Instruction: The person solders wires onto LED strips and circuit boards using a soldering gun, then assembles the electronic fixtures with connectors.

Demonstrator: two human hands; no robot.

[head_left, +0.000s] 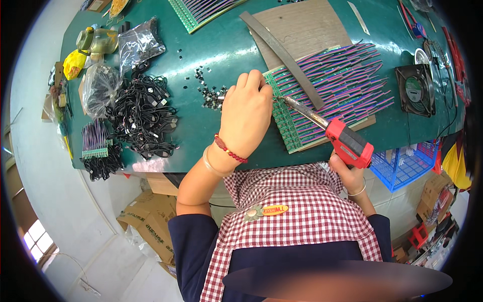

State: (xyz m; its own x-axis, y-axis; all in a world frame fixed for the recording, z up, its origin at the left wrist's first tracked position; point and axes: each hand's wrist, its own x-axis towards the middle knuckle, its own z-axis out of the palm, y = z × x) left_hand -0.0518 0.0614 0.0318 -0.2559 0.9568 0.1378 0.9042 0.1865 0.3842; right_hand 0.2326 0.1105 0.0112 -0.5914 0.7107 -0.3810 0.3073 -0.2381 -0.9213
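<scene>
My right hand grips the handle of a red and black soldering gun. Its metal barrel points up and left, with the tip at the green circuit board panel. My left hand is closed, its fingertips at the panel's left edge near that tip; whatever they pinch is hidden. Rows of purple, pink and black wires run rightward from the panel. A flat metal bar lies slantwise across them. Small black connector pieces are scattered just left of my left hand.
Bundled black cables are heaped at left, near plastic bags and a yellowish bottle. A brown board lies under the wired panel. Another wired panel sits at the far edge. At right are a black fan and a blue crate.
</scene>
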